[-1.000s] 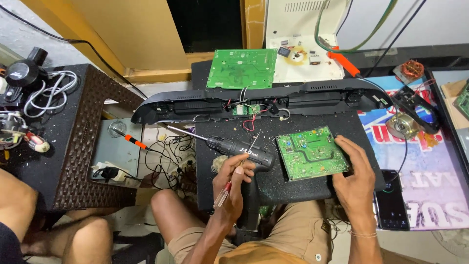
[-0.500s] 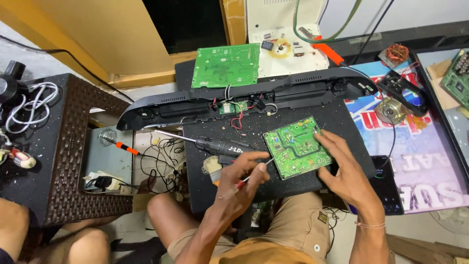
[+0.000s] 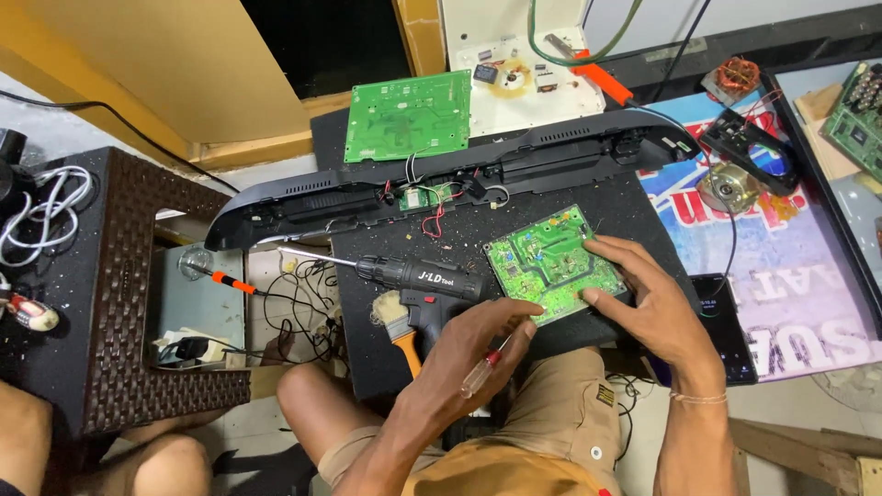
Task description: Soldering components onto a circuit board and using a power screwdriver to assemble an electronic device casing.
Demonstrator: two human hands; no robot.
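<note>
A green circuit board (image 3: 537, 262) lies on a black panel (image 3: 404, 243) across my lap. My right hand (image 3: 648, 298) grips the board's right edge, with the fingers on top and the thumb at its lower corner. My left hand (image 3: 464, 354) is closed on a small screwdriver (image 3: 484, 365) with a clear red handle, whose tip points toward the board's lower left corner. A black cordless drill (image 3: 423, 278) lies on the panel just left of the board. A paintbrush (image 3: 397, 321) with an orange handle rests beside it.
A long black monitor bezel (image 3: 303, 202) with loose wires spans the panel's far edge. Behind it lie a second green board (image 3: 409, 115) and a white board (image 3: 519, 83). A brown woven stool (image 3: 119, 276) stands left. A phone (image 3: 726, 326) and several parts lie right.
My left hand has carried the screwdriver up and right, closer to the board. My right hand has shifted up along the board's right edge. The view has drifted.
</note>
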